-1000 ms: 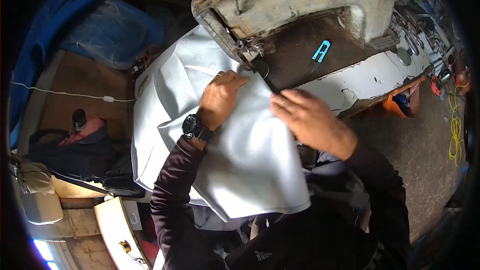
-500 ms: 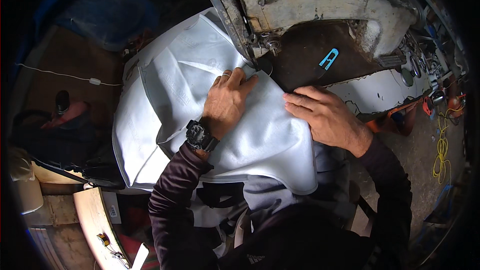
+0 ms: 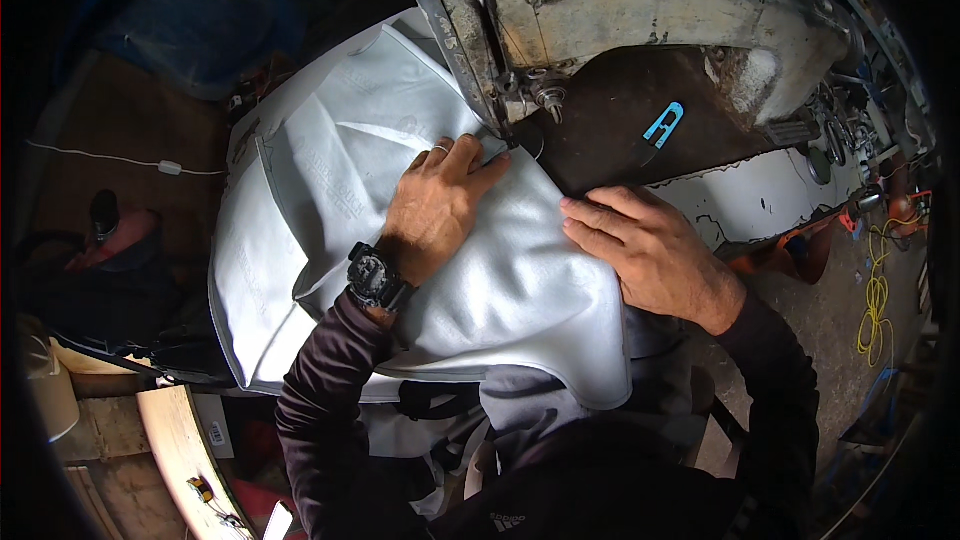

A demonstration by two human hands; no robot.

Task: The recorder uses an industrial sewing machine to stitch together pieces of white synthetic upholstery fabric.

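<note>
A large silvery-white sheet of fabric (image 3: 470, 290) with dark bound edges drapes over my lap, and its far edge lies under the needle area of a worn grey sewing machine (image 3: 640, 0). My left hand (image 3: 435, 200), with a ring and a black watch, presses on the sheet just beside the needle. Its fingers are bent down onto the cloth, thumb pointing toward the needle. At the sheet's right edge, my right hand (image 3: 650, 250) holds the border, fingers on top; its thumb is hidden underneath.
A light blue thread snipper (image 3: 663, 127) lies on the dark machine bed under the arm. Yellow cord (image 3: 875, 305) hangs at the right. A white cable (image 3: 120, 156) runs across at the left. Below it stands a curved wooden piece (image 3: 185, 440).
The whole view has shifted slightly. Both hands keep nearly the same places on the sheet, and its near right corner hangs a little lower.
</note>
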